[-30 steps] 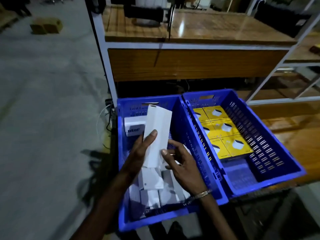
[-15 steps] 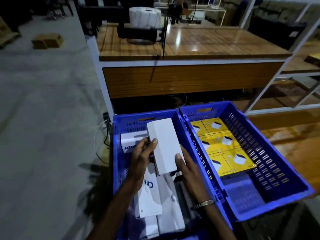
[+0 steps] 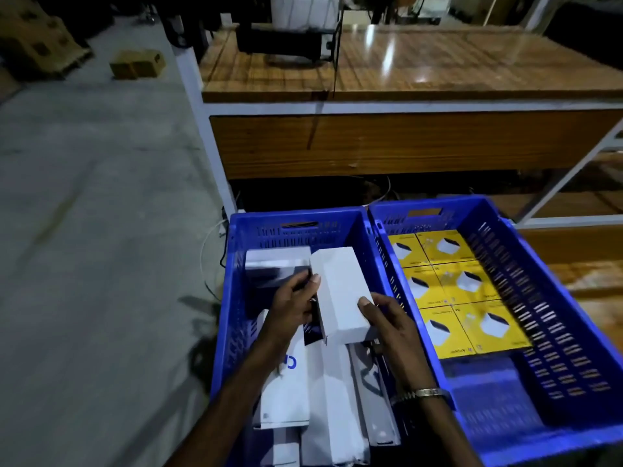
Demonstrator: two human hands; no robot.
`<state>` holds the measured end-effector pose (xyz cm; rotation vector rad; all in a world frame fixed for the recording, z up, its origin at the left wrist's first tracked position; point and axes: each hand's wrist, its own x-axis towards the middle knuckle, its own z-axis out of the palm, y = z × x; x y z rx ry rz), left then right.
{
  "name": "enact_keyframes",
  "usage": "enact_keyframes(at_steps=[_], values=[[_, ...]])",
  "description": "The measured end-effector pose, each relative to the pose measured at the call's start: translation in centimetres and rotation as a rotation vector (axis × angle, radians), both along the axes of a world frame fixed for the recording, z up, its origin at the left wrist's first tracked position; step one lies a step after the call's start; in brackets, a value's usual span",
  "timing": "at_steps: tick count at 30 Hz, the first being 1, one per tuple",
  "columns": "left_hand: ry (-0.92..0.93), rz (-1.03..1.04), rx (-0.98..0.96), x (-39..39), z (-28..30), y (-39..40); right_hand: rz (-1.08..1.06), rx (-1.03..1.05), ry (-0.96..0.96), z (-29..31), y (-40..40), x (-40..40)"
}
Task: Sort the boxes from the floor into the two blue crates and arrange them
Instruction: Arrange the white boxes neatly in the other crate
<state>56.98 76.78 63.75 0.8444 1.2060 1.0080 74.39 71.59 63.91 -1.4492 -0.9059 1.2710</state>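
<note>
Grey concrete floor (image 3: 84, 230) fills the left half of my view, with a brown carton (image 3: 137, 64) lying on it at the upper left. Across the top runs a wooden desk (image 3: 421, 65) on a white frame, a dark device (image 3: 283, 45) standing at its far left end.

Below the desk, two blue crates stand side by side, their inner walls touching. I see the left crate (image 3: 232, 298) at lower centre, holding a jumble of white boxes (image 3: 323, 409), most lying lengthwise toward the bottom edge; one at its far left corner looks blurred. The right crate (image 3: 553, 298) holds six yellow boxes (image 3: 451, 291) laid flat in a tidy grid, two across and three deep, filling its far part, with bare blue floor showing nearer the bottom of the frame.

Both hands are over the left crate, clamped on one long white box (image 3: 340, 291) from opposite sides. My left hand (image 3: 291, 305) grips its left long edge, thumb pressed on the top face. My right hand (image 3: 387, 323) holds the near right corner, thumb on top and fingers curled beneath. This box sits tilted above the others, its far end toward the crate's back wall. A metal bracelet (image 3: 419, 394) circles the right wrist.
</note>
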Motion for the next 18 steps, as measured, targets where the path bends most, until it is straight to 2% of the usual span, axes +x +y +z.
enact_keyframes(at_steps=[7,10,15,18], values=[[0.039,-0.092,-0.046,-0.1,-0.9,-0.2,-0.044,-0.064,0.013,-0.6,0.7,-0.5],[-0.015,-0.148,-0.038,-0.1,-0.5,-0.3,-0.038,-0.108,0.010,-0.5,1.6,-0.8],[-0.140,-0.193,-0.076,0.2,0.0,-0.9,-0.222,-0.076,0.097,0.6,3.9,-2.5],[-0.179,-0.065,-0.035,-0.4,0.1,-0.3,-0.178,-0.118,0.237,1.3,4.7,-3.5]])
